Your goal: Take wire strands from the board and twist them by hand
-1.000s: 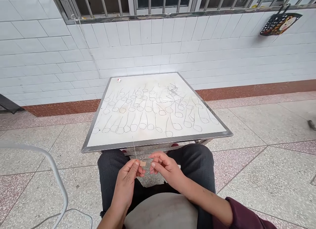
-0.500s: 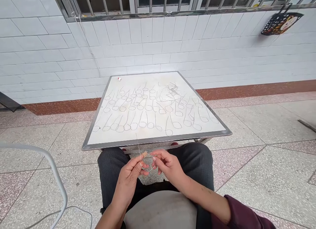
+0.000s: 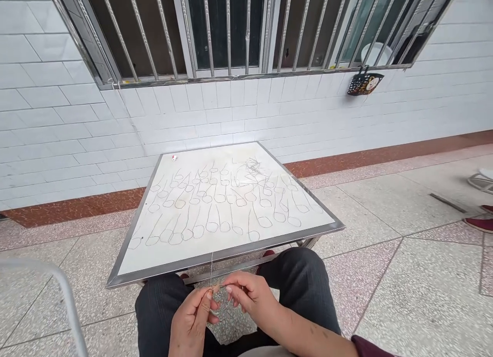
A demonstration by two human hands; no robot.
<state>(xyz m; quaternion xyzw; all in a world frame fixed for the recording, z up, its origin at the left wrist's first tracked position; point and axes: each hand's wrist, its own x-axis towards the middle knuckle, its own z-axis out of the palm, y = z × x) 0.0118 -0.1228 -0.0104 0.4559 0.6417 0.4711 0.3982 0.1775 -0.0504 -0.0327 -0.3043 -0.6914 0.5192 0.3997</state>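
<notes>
Above my lap, my left hand [image 3: 195, 316] is closed in a pinch on a thin, pale wire [image 3: 211, 267]. One end of it sticks up straight past the table's near edge. My right hand [image 3: 249, 295] pinches the same wire just to the right, its fingertips close to those of the left. A tan wrapping, perhaps tape, shows on a left fingertip. The curve of the wire below the fingers is hard to make out. Rows of thin looped wires [image 3: 225, 226] with long tails lie on the white table [image 3: 133, 262] in front.
A tangle of straight wires [image 3: 253, 167] lies toward the table's back right. A small red-and-white item [image 3: 174, 158] sits at its far left corner. A pale curved tube [image 3: 65, 290] stands at left. A patterned bag [image 3: 365, 83] hangs from the window bars. Someone's red shoe [image 3: 479, 224] shows at right.
My view has tilted up and shifted right, showing more of the window. The wire loop that hung open between my hands now shows less, and my fingertips are closer together.
</notes>
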